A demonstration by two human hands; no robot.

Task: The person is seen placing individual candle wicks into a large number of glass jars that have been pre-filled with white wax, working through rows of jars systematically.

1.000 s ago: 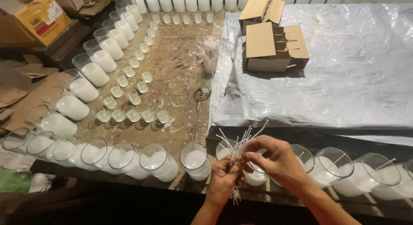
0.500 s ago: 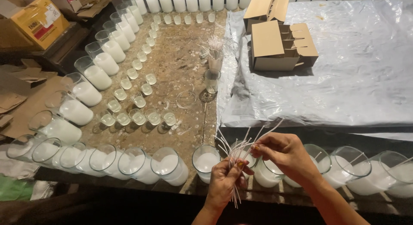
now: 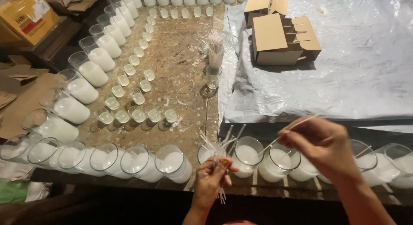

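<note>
My left hand (image 3: 212,182) grips a bundle of thin white wicks (image 3: 218,145) that fan upward, low in the middle of the head view. My right hand (image 3: 323,147) pinches a single white wick (image 3: 282,136), held slanted over a glass jar of white wax (image 3: 278,163) in the near row. Another wax-filled jar (image 3: 248,154) stands just left of it, between my two hands. More jars of the row are partly hidden behind my right hand.
Large wax-filled glass jars (image 3: 92,72) line the left and near edges, small glass cups (image 3: 138,97) sit in rows inside. A glass of wicks (image 3: 215,50) and an empty glass (image 3: 213,75) stand mid-table. Open cardboard boxes (image 3: 279,40) lie on a grey plastic sheet (image 3: 365,70).
My right hand pulled one wick out of the bundle and moved right, over a jar. The left hand keeps the bundle. The view has shifted slightly.
</note>
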